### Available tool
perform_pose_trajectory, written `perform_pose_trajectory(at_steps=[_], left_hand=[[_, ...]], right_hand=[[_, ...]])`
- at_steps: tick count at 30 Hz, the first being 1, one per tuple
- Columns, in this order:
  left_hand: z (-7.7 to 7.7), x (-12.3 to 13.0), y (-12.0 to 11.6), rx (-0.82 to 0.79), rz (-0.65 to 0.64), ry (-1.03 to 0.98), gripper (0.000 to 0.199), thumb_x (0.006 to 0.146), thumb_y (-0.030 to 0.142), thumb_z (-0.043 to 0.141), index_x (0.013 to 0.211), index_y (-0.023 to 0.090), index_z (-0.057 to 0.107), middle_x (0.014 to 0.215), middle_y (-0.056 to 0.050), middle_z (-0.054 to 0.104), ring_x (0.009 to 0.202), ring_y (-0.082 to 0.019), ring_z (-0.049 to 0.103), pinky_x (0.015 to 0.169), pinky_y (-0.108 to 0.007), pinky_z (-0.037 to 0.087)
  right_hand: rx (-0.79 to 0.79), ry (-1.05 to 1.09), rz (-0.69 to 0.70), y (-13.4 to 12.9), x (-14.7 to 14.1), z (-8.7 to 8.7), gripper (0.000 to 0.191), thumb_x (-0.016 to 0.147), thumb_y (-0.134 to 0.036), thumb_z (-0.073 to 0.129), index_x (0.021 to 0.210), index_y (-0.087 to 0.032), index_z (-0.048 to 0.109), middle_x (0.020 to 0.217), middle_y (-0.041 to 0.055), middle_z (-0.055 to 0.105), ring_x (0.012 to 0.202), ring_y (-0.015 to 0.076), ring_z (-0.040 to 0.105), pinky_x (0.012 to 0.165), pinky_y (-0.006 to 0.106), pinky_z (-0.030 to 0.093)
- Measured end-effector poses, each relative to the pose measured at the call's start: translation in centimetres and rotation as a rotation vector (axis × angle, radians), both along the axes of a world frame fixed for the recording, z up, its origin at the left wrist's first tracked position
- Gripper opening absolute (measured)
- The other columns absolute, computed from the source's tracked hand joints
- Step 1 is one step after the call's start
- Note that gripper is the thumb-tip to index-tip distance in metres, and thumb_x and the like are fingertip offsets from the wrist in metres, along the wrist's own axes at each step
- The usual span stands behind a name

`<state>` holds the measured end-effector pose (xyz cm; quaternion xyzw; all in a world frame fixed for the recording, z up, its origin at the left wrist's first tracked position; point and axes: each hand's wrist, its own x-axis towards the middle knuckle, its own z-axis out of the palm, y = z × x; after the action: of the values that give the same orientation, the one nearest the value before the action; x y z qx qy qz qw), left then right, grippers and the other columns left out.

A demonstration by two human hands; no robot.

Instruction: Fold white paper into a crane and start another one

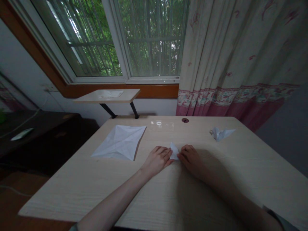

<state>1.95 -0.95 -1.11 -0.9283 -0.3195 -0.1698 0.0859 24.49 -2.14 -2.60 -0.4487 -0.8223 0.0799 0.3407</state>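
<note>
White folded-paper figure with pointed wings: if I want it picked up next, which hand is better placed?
Right, I'd judge. The right hand is nearer the figure, with only pale bare desktop between them. The left hand is farther off, its fingers on the small folded white paper.

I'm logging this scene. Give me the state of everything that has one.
Small paper: folded, touched by left hand and right hand
Large sheet: spread out, creased
Paper figure: folded
Shelf paper: lying, folds unclear
Curtain: hanging in pleats
Window: open or shut unclear
</note>
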Motion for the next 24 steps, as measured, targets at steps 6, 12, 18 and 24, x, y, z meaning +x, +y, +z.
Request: perform_pose_trajectory(at_steps=[6, 12, 18, 24], left_hand=[[0.22, 0.02, -0.06, 0.049, 0.022, -0.043, 0.041, 0.102, 0.043, 0.047, 0.129, 0.015, 0.058, 0.13, -0.01, 0.067, 0.113, -0.026, 0.062, 0.092, -0.041, 0.045], [0.59, -0.02, -0.15, 0.059, 0.044, -0.085, 0.047, 0.101, 0.048, 0.047, 0.135, 0.016, 0.054, 0.138, -0.011, 0.061, 0.116, -0.027, 0.06, 0.093, -0.041, 0.046], [0.8, -0.08, -0.48, -0.03, 0.08, -0.163, 0.058, 0.1, 0.051, 0.049, 0.147, 0.019, 0.041, 0.145, -0.013, 0.054, 0.123, -0.027, 0.057, 0.098, -0.04, 0.046], [0.14, -0.11, -0.27, -0.351, 0.176, -0.531, 0.072, 0.097, 0.04, 0.057, 0.156, 0.022, 0.02, 0.127, -0.011, 0.065, 0.115, -0.026, 0.06, 0.099, -0.042, 0.047]], right_hand=[[-0.095, 0.203, 0.02, 0.04, -0.12, 0.22, 0.016, 0.094, -0.028, 0.052, 0.078, -0.024, 0.052, 0.088, 0.0053, 0.058, 0.087, 0.0232, 0.056, 0.081, 0.04, 0.051], [-0.122, 0.323, 0.011, 0.09, -0.06, 0.04, 0.014, 0.091, -0.028, 0.057, 0.078, -0.023, 0.055, 0.092, 0.0069, 0.058, 0.089, 0.0243, 0.056, 0.082, 0.04, 0.05], [-0.15, 0.365, -0.005, 0.25, 0.03, -0.11, 0.013, 0.09, -0.029, 0.059, 0.079, -0.023, 0.058, 0.091, 0.0047, 0.058, 0.089, 0.0219, 0.057, 0.083, 0.039, 0.05], [-0.125, 0.342, 0.012, -0.01, 0.01, 0.19, 0.007, 0.089, -0.026, 0.059, 0.082, -0.024, 0.059, 0.097, 0.0065, 0.059, 0.093, 0.0227, 0.057, 0.085, 0.039, 0.051]])
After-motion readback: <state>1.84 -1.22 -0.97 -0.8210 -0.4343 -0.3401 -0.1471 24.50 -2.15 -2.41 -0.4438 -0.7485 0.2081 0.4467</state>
